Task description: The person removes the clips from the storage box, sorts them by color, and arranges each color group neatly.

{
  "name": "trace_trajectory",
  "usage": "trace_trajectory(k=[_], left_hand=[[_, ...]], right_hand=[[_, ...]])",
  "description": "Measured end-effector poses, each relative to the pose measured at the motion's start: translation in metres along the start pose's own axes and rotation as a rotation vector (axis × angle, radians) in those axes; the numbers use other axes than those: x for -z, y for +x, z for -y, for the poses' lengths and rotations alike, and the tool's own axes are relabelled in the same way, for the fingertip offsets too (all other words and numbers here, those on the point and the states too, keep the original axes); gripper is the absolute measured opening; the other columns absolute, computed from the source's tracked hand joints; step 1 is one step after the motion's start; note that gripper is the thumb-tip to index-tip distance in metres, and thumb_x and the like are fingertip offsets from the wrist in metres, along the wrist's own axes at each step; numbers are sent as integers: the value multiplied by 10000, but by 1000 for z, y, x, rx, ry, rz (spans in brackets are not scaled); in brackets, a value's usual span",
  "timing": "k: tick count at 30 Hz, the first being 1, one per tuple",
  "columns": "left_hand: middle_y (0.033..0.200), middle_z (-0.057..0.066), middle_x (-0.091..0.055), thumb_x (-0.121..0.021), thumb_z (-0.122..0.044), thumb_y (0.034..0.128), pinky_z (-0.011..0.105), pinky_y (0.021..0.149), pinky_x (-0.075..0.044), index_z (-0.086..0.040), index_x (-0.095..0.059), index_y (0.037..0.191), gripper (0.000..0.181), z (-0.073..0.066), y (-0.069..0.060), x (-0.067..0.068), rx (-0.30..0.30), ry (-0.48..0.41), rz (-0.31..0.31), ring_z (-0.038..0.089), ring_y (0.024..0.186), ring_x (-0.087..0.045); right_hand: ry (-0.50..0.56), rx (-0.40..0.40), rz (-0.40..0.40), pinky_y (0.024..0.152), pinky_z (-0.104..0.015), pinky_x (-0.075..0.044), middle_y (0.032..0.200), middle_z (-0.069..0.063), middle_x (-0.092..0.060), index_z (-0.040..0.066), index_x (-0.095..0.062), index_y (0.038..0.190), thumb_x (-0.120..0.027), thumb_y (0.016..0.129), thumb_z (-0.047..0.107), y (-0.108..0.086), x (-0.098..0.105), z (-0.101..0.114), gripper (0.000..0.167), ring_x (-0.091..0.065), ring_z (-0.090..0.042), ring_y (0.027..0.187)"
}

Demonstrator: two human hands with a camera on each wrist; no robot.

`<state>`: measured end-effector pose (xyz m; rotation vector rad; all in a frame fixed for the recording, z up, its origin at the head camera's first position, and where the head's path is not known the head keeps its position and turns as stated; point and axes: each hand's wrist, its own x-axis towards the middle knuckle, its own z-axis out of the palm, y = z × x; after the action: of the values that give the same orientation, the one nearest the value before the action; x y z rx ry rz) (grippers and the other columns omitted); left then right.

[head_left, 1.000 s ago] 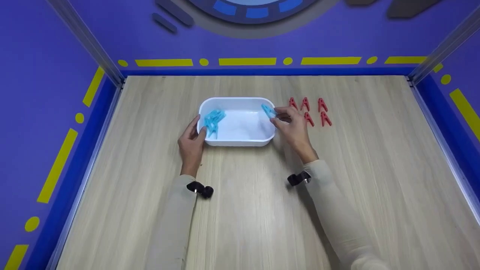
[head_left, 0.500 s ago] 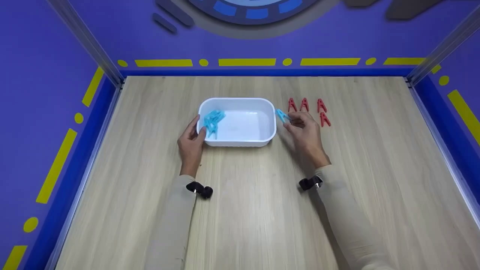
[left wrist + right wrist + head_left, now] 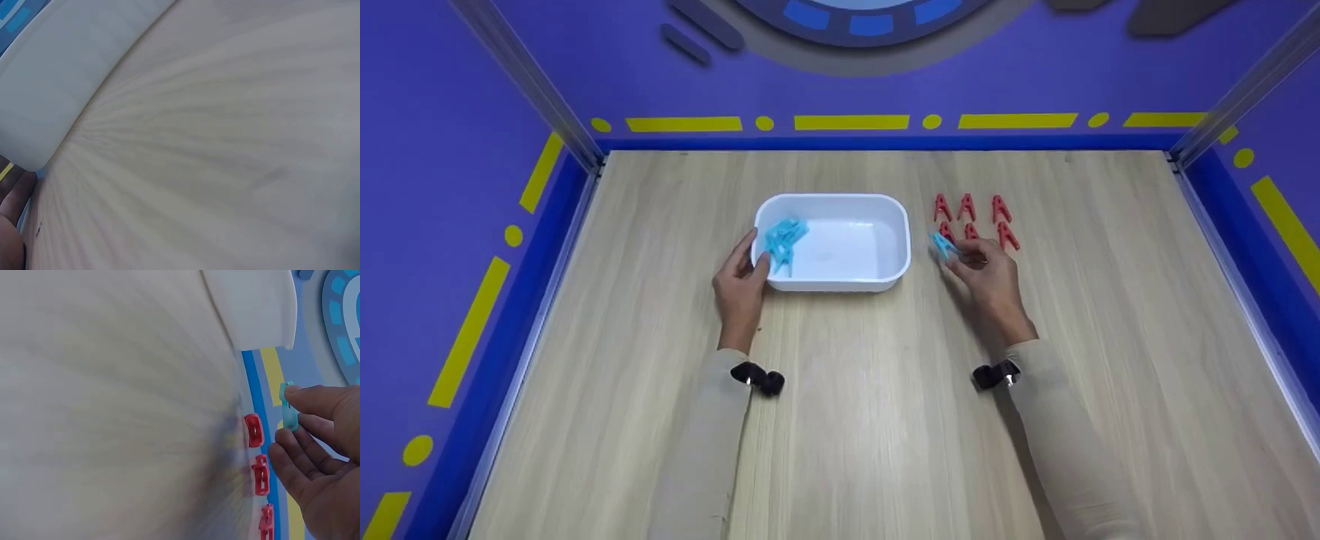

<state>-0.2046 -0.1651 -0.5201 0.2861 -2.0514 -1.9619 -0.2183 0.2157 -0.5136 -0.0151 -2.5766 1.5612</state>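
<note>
My right hand [image 3: 988, 279] pinches a light-blue clothespin [image 3: 943, 245] between thumb and fingers, to the right of the white tub. In the right wrist view the same blue clothespin [image 3: 289, 408] shows between the thumb and fingertips, above the table. With my left hand [image 3: 740, 291] I grip the left end of the white tub [image 3: 832, 286], thumb over the rim. Several blue clothespins [image 3: 785, 238] lie heaped at the tub's left end. Two rows of red clothespins [image 3: 1000, 208] stand right of the tub, the nearer row partly hidden by the right hand and its clothespin.
The wooden tabletop [image 3: 840, 420] is bounded by a blue back wall [image 3: 840, 94] and blue side walls. A black wrist camera [image 3: 757, 379] sits on the left cuff, another black camera [image 3: 996, 374] on the right.
My right hand has moved from over the tub's right rim outward to the right and nearer me, still pinching the blue clothespin. The left hand stays at the tub.
</note>
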Motion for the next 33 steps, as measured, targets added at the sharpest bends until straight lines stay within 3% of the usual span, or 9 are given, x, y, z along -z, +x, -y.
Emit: trace_trajectory(k=[9, 17, 26, 33], left_hand=[[1545, 28, -577, -717, -119, 1030, 360, 1158, -456, -172, -638, 1486, 466, 28, 12, 1, -21, 2, -9, 197, 1435, -524], [1504, -25, -611, -752, -206, 1017, 319, 1121, -485, -247, -666, 1458, 450, 29, 11, 3, -45, 18, -1, 115, 1380, -565], [1538, -32, -580, -742, -208, 1025, 274, 1144, -448, -263, -662, 1464, 450, 31, 11, 4, -38, -9, 10, 113, 1431, -510], [1539, -55, -577, -740, -230, 1029, 276, 1147, -445, -275, -656, 1466, 448, 30, 11, 4, -36, 17, 13, 102, 1429, -511]], right_hand=[[-71, -65, 23, 878, -296, -524, 1220, -176, -693, -24, -702, 1275, -781, 975, 67, -5, 8, -11, 323, -656, -270, 1086], [-84, -80, 28, 830, -216, -509, 1207, -193, -667, -44, -702, 1264, -785, 967, 75, -5, 11, -13, 330, -637, -269, 1062], [-136, -66, 24, 857, -309, -510, 1176, -198, -665, -54, -702, 1238, -780, 965, 72, -8, 11, -12, 311, -630, -275, 1043], [-180, -83, 26, 798, -297, -503, 1151, -191, -650, -57, -690, 1217, -771, 964, 61, -10, 9, -11, 290, -611, -271, 1022]])
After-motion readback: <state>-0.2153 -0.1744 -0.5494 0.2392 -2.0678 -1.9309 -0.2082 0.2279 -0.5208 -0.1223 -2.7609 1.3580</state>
